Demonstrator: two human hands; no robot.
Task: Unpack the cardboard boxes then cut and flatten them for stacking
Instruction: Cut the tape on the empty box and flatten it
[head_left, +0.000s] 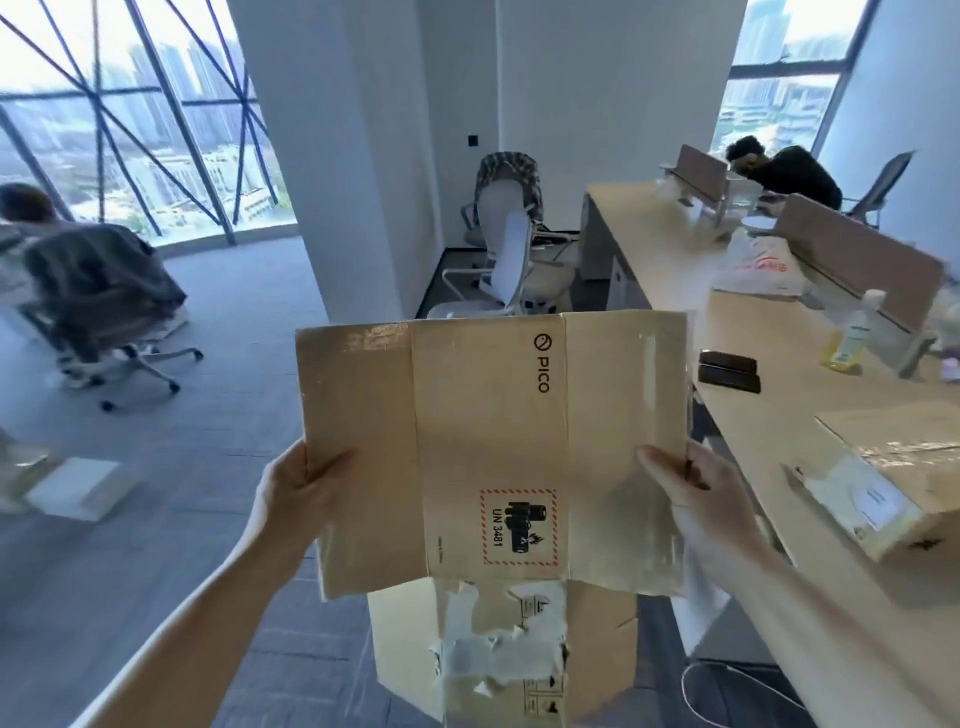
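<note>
Both hands hold one flattened cardboard box (493, 441) upright in the air in front of the person, just left of the table (670, 270). The left hand (296, 493) grips the sheet's left edge, thumb laid on the front face and fingers curled out of sight behind. The right hand (696, 493) grips the right edge the same way, thumb on the front and fingers wrapped behind.

The sheet is opened out into side-by-side panels with upright creases between them. Its print is turned sideways: a PICO logo near the top and a red-hatched UN 3481 battery label low on the middle panel. Strips of clear tape cling to the top left corner and the right panel.

A second cardboard piece (597, 639), with torn white tape and labels, shows below the held sheet's bottom edge; whether they touch cannot be told.

The grey floor (234, 322) lies open to the left, with a white box (78, 488) on it near the left edge. On the table to the right sit a taped brown box (909, 467), a plastic bag (758, 265), two black blocks (727, 370) and a bottle (849, 338).
</note>
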